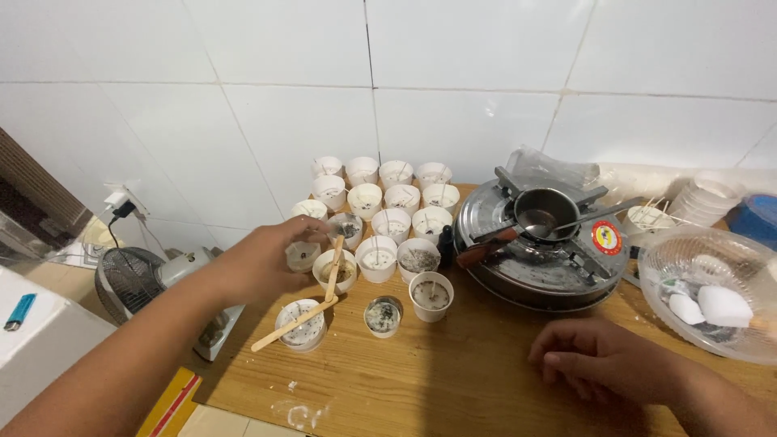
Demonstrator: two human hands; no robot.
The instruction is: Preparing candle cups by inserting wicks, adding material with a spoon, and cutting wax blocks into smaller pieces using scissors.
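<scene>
Left hand (263, 263) grip pinching small cup (303, 256) above bench (453, 372), beside wooden sticks (324, 291) across filled cups. Right hand (595, 356) rests on bench, fingers curled, holding nothing.

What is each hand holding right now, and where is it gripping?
The left hand pinches a thin stick at its near end above the cups. The right hand rests on the wooden table, holding nothing.

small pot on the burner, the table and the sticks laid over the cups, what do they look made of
The small pot looks like bare metal: grey, with a dull shine inside. The table looks like wood or a wood-look board: light brown with faint grain and a matte face. The sticks look like plain pale wood, flat and unpainted; the left hand is by one. The cups look like white paper or plastic; hard to tell which.
</scene>
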